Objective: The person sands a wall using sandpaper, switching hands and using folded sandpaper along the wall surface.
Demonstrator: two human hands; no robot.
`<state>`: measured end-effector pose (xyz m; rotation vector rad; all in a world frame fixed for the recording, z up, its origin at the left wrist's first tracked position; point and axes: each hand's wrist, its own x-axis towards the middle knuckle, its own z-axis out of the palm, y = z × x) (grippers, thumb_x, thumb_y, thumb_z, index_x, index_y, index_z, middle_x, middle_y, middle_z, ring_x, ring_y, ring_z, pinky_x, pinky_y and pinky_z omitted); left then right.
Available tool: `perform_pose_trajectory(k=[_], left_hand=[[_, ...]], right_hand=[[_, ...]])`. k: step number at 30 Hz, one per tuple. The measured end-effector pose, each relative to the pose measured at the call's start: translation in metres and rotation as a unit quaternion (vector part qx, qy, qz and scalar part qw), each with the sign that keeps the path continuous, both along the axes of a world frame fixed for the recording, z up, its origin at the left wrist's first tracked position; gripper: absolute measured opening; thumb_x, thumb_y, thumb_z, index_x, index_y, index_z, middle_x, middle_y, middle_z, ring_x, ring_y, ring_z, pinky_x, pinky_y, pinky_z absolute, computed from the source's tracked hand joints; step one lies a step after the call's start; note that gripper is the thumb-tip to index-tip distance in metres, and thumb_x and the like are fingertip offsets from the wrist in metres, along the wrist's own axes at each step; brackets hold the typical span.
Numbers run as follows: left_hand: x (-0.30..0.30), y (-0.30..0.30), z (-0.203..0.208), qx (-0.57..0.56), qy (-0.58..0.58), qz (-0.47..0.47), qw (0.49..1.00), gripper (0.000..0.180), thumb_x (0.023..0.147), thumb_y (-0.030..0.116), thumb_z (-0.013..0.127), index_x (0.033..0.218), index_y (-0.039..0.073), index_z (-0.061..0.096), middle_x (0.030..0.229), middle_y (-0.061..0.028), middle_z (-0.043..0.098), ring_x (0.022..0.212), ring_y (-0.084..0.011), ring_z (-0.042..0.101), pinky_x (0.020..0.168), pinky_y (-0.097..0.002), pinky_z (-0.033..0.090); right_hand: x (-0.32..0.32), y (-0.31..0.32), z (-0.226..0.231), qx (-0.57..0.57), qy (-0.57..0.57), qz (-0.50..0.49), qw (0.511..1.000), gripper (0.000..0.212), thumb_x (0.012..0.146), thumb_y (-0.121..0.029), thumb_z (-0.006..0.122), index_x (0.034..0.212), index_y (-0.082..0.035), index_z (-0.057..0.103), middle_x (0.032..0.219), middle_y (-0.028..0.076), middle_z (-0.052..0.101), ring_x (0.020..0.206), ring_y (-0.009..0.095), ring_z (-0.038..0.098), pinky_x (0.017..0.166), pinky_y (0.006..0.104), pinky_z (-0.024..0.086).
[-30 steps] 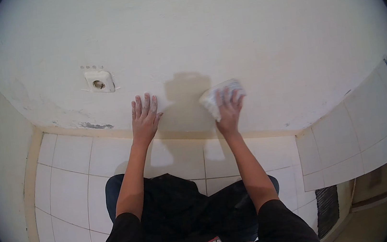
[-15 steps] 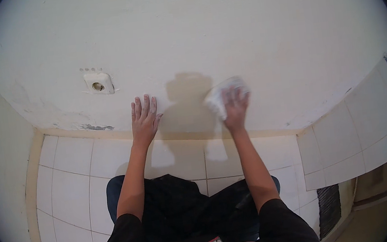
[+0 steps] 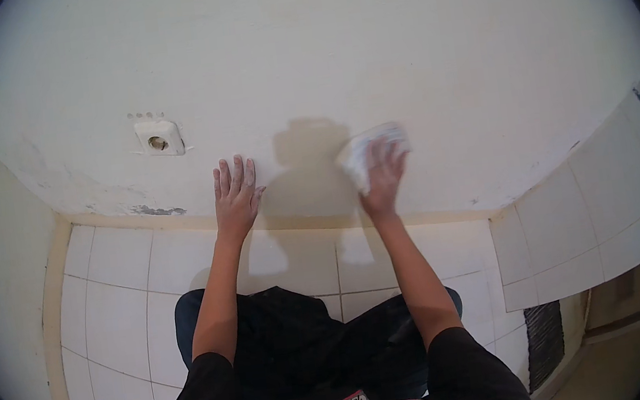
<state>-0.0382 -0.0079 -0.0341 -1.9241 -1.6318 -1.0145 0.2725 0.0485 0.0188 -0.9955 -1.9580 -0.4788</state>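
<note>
My left hand [image 3: 235, 197] lies flat on the cream painted wall [image 3: 303, 58], fingers spread, holding nothing. My right hand [image 3: 381, 178] presses a crumpled white cloth [image 3: 362, 152] against the same wall, a little higher and to the right of the left hand. The cloth shows above and to the left of the fingers. A shadow of my head falls on the wall between the two hands. Both forearms reach up from my dark shirt at the lower edge.
A small white wall fitting with a round hole [image 3: 159, 137] sits up and left of my left hand. Below the painted part, white tiles [image 3: 124, 296] cover the wall. A tiled side wall [image 3: 586, 223] stands at the right, with a dark grille [image 3: 546, 332] low down.
My right hand has slid the cloth up and to the right along the wall. My left hand has stayed in the same spot.
</note>
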Motion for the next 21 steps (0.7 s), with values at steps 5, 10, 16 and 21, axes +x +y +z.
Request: perform_pose_trajectory(k=[5,10,16,21], left_hand=[[-0.002,-0.003,-0.001,-0.014,0.003,-0.001,1.000,0.069,0.090,0.030,0.067,0.149,0.006,0.040,0.159,-0.0198,0.027,0.147,-0.0457,0.017,0.118,-0.0574,0.018],[0.000,-0.003,-0.001,0.003,-0.007,0.003,1.000,0.068,0.090,0.031,0.068,0.149,0.011,0.041,0.159,-0.0136,0.031,0.148,-0.0410,0.021,0.119,-0.0548,0.021],[-0.002,-0.002,-0.001,0.001,-0.009,0.005,1.000,0.067,0.090,0.030,0.067,0.149,0.011,0.042,0.159,-0.0131,0.030,0.148,-0.0405,0.020,0.119,-0.0540,0.021],[-0.003,-0.001,-0.002,0.003,-0.003,0.010,1.000,0.067,0.090,0.030,0.067,0.149,0.011,0.042,0.159,-0.0134,0.031,0.148,-0.0401,0.020,0.119,-0.0537,0.020]], right_hand=[[-0.041,-0.021,-0.043,-0.074,-0.224,0.043,0.971,0.057,0.088,-0.021,0.056,0.144,-0.012,0.050,0.153,0.006,0.044,0.145,0.029,0.033,0.119,0.0550,0.014],[-0.038,-0.020,-0.049,-0.080,-0.230,0.116,0.963,0.054,0.087,-0.011,0.054,0.141,-0.014,0.053,0.151,0.000,0.046,0.140,0.021,0.042,0.116,0.0536,0.023],[0.002,0.004,-0.004,0.027,-0.090,-0.029,0.995,0.057,0.085,-0.013,0.056,0.141,-0.005,0.051,0.154,0.012,0.040,0.145,0.037,0.031,0.117,0.0582,0.018],[0.037,0.005,0.051,0.052,0.081,-0.090,0.991,0.066,0.086,-0.016,0.053,0.149,0.000,0.039,0.157,0.024,0.031,0.149,0.044,0.017,0.118,0.0601,0.008]])
